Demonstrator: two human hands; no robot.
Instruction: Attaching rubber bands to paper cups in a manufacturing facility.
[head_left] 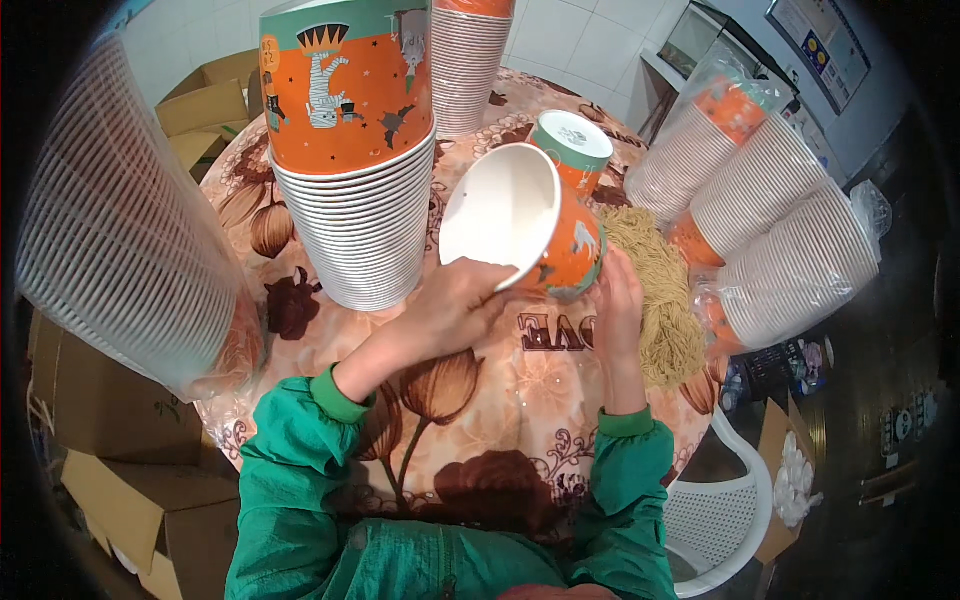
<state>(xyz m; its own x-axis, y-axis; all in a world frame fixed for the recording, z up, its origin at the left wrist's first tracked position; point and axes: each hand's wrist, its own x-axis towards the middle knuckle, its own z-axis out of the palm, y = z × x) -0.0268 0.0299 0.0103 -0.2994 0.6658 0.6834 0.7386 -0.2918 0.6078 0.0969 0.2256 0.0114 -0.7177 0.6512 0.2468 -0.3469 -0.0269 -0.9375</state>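
Observation:
An orange paper tub (572, 236) with a green band and a white inside is tipped on its side above the table, its wide mouth facing left. My left hand (462, 308) closes on the near part of its rim. Against the green base end presses my right hand (620, 290), fingers wrapped partly behind it. Just beyond stands another tub (572, 142), upside down with its white bottom up. To the left rises a tall nested stack of upside-down tubs (352, 225). A tan bundle of strands (655, 310) lies right beside my right hand.
Plastic-wrapped tub stacks lean at the right (760, 200) and far left (130, 230); another stack (468, 70) stands at the back. A floral cloth covers the round table (540, 400). Open cardboard boxes (150, 500) sit lower left, a white chair (725, 510) lower right.

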